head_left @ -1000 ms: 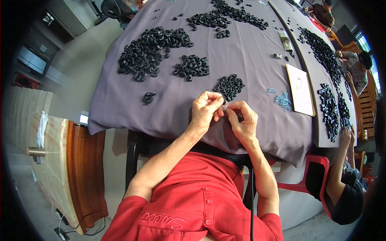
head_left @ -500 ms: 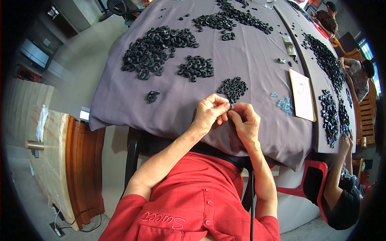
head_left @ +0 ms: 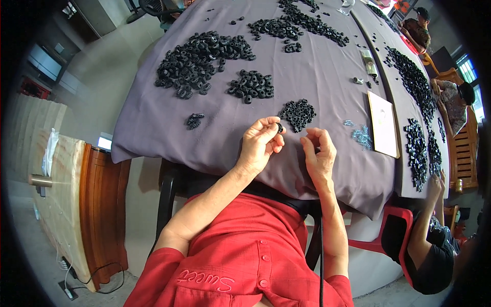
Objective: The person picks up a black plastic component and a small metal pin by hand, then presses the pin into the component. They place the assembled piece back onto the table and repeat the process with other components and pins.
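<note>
Between the thumb and fingers of my left hand [head_left: 260, 142] is a small black ring-shaped part [head_left: 280, 128]. My right hand [head_left: 320, 153] hovers a little to its right, thumb and fingertips drawn together; whether anything tiny sits in them I cannot make out. Just beyond both hands lies a pile of small black rings [head_left: 298, 115] on the grey-purple tablecloth [head_left: 327, 92]. Farther left are a heap of larger ribbed black parts [head_left: 251, 85] and a few joined or clustered black parts [head_left: 194, 121].
A big heap of black parts [head_left: 197, 61] spreads over the far left. On the right are small clear bluish pieces [head_left: 361, 136], a white board [head_left: 382, 124] and a tube-like packet [head_left: 368, 63]. Other people sit along the right side, near more black pieces [head_left: 417, 153].
My hands, together half a second ago, have drawn apart. The left has shifted slightly left with the black part, the right slightly to the right.
</note>
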{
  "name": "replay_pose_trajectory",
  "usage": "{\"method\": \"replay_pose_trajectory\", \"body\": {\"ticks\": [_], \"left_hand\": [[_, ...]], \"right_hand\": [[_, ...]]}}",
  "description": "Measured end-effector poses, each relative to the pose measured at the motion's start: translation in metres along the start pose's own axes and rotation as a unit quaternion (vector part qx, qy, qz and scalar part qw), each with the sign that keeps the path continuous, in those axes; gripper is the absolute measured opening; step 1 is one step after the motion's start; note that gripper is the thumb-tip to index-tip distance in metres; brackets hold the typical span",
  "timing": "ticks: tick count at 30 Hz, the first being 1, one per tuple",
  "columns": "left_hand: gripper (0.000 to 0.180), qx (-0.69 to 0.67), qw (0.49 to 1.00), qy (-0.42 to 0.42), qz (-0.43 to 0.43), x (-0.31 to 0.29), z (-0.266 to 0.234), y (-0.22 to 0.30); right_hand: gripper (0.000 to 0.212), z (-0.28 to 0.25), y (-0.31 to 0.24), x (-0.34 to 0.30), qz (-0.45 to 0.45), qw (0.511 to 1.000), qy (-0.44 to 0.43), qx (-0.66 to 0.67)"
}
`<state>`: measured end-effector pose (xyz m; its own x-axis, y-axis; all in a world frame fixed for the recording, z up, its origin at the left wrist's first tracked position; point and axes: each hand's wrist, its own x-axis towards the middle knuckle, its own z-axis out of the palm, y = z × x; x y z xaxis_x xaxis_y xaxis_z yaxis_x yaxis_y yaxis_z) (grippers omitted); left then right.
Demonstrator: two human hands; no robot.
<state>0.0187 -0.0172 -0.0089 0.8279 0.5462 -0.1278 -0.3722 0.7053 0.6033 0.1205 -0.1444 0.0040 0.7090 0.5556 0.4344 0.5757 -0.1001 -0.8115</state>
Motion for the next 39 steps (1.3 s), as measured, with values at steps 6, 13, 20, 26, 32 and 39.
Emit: {"method": "replay_pose_trajectory", "body": {"ticks": [6,13,20,26,32,39], "left_hand": [[0.010,0.011,1.000,-0.007,-0.006,-0.001,0.001,-0.001],[0.011,0.024,1.000,-0.002,-0.011,-0.001,0.003,-0.003],[0.012,0.034,0.999,-0.013,-0.010,0.000,0.000,-0.003],[0.012,0.035,0.999,-0.004,-0.010,0.001,0.001,-0.003],[0.011,0.062,0.998,0.000,-0.014,0.000,0.003,-0.003],[0.010,0.066,0.998,0.000,-0.018,0.001,0.003,-0.004]], "right_hand": [[0.010,-0.007,0.000,0.009,-0.018,0.994,-0.053,-0.097],[0.010,0.010,0.002,0.021,-0.092,0.971,-0.077,-0.207],[0.008,0.008,0.003,0.016,-0.087,0.979,-0.091,-0.159],[0.010,-0.006,0.004,0.012,-0.008,0.988,-0.076,-0.131],[0.017,0.014,0.001,0.014,-0.108,0.966,-0.076,-0.223],[0.010,0.014,0.004,0.012,-0.126,0.958,-0.090,-0.243]]}}
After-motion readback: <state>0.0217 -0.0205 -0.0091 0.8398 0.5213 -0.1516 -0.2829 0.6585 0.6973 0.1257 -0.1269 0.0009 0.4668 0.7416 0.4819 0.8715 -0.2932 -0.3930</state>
